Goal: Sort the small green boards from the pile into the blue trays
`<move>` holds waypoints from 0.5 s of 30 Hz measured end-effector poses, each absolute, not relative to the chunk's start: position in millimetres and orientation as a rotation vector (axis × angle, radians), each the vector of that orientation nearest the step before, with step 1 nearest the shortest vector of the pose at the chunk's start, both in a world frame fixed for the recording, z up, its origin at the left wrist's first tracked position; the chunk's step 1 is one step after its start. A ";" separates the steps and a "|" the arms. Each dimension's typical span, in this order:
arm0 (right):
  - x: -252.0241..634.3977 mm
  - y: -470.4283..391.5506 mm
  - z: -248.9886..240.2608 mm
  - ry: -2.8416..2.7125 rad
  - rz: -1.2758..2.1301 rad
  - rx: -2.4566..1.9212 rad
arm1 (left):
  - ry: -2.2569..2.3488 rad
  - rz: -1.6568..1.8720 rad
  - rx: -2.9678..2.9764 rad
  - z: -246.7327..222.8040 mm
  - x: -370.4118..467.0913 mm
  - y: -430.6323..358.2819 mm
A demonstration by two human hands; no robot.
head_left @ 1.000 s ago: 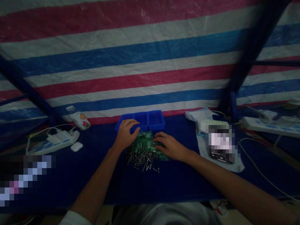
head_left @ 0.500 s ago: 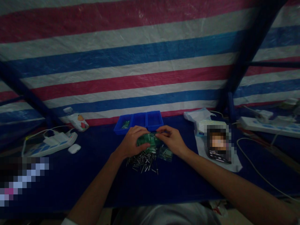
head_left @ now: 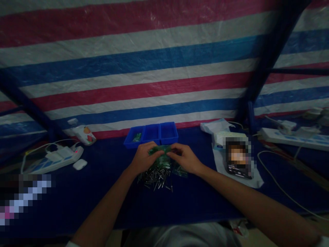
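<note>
- Left hand (head_left: 143, 160), half-curled, gripping the green bag (head_left: 162, 159) — fingertips hidden
- Right hand (head_left: 187, 160), pinching the bag's right edge — inner fingers too dark
- Heaped metal pins (head_left: 155, 177), partly covered, nearer the wearer
- Green bag, between both hands; contents unclear

From where I stand, I see a person with bare left fingers (head_left: 155, 156) and bare right fingers (head_left: 177, 158), slim and ungloved. The left forearm (head_left: 106, 206) and right forearm (head_left: 246, 199) are uncovered too, long and narrowing at the wrists. A pale, whitish left sleeve (head_left: 71, 244) shows near the elbow, and a similar scrap of right sleeve (head_left: 325, 240). Over the middle sits soft grey clothing (head_left: 180, 235), loosely creased; whether shirt or trousers, I can't tell.
</note>
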State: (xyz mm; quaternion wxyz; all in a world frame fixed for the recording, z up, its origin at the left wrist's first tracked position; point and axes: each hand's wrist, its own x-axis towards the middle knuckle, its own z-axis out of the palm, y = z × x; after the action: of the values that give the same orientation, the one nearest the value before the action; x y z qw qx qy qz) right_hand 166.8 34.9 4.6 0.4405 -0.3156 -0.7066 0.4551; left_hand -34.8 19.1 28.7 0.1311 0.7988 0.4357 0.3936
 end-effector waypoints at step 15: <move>169.2 37.4 12.6 -1.344 1.502 -0.785 | 1.100 1.134 1.802 29.0 -35.5 14.9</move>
State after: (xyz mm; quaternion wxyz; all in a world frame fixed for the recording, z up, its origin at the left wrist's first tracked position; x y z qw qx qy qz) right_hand 169.2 37.4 12.6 0.4697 -0.3205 -0.5485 0.6131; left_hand -35.5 14.9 29.0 0.3641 0.7003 0.4274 0.4408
